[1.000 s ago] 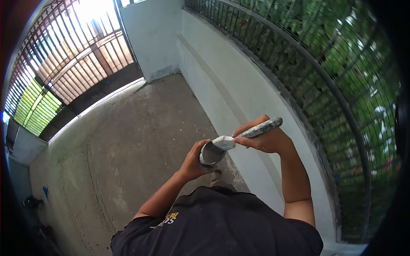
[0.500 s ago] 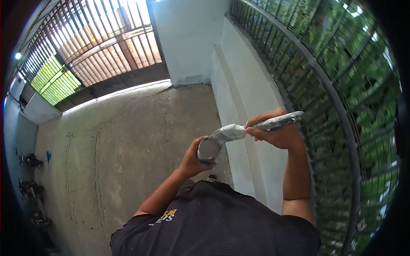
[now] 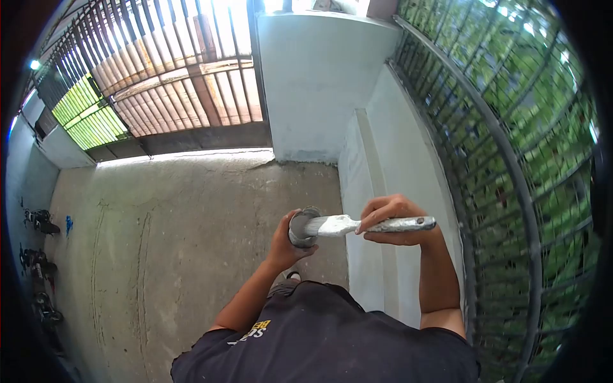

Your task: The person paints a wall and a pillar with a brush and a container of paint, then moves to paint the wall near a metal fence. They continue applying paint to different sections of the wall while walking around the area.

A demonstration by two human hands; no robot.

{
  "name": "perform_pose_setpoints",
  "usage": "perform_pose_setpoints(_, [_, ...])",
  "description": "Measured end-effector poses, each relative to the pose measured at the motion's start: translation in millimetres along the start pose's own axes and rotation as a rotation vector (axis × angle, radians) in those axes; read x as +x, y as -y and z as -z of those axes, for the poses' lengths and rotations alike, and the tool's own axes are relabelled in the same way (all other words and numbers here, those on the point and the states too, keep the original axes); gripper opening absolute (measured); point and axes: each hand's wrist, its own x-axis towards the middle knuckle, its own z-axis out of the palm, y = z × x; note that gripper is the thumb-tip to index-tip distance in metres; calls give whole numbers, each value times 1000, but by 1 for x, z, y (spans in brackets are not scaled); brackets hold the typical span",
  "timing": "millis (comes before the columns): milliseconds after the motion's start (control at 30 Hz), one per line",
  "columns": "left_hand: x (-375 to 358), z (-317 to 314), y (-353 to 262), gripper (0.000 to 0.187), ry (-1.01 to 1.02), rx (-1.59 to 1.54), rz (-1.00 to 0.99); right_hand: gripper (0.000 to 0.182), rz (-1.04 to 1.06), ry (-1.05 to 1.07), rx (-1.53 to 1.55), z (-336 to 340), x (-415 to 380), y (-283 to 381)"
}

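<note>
My left hand (image 3: pixel 287 244) is wrapped round a small paint-smeared cup (image 3: pixel 300 236), its open mouth showing grey-white paint inside. In my right hand (image 3: pixel 397 219) is a paintbrush (image 3: pixel 399 225), gripped near the base of its handle, which points right. Dried paint coats the handle and the ferrule. The bristles reach left into the mouth of the cup, and their tips are hidden inside it.
On my right runs a low pale wall (image 3: pixel 408 153) with a ledge, topped by a dark metal railing (image 3: pixel 504 140) with greenery behind. A barred gate (image 3: pixel 185 83) stands ahead beyond the concrete floor (image 3: pixel 191 217). Motorbikes (image 3: pixel 41 262) line the far left.
The brush has swung from slanting over the cup's rim to nearly level, its bristles now inside the cup. My right hand has come lower and slightly left; the view has tilted up.
</note>
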Motion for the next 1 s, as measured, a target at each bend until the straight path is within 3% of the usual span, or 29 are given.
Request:
perform_pose_setpoints(167, [92,43,48,97,-41,-12,-14,20,45,-64,-15,54,75,-42])
perform_pose_setpoints(233, [128,54,60,97,-25,67,56,20,37,-204,38,70,98,-59])
perform_pose_setpoints(367, [201,62,77,97,-45,41,1,20,51,-311,101,89,142,-101])
perform_pose_setpoints(500, [267,62,105,96,-42,67,5,23,52,-250,-34,120,180,-152])
perform_pose_setpoints(700, [379,46,162,95,-98,61,-25,18,126,-131,66,185,232,-256])
perform_pose_setpoints(767, [413,42,168,96,-114,71,-33,19,198,-183,9,205,255,-268])
perform_pose_setpoints(800, [429,40,170,95,-122,55,-36,20,186,-86,-5,222,268,-277])
perform_pose_setpoints(1000, [519,39,186,94,-187,67,4,20,226,-20,-276,284,326,-298])
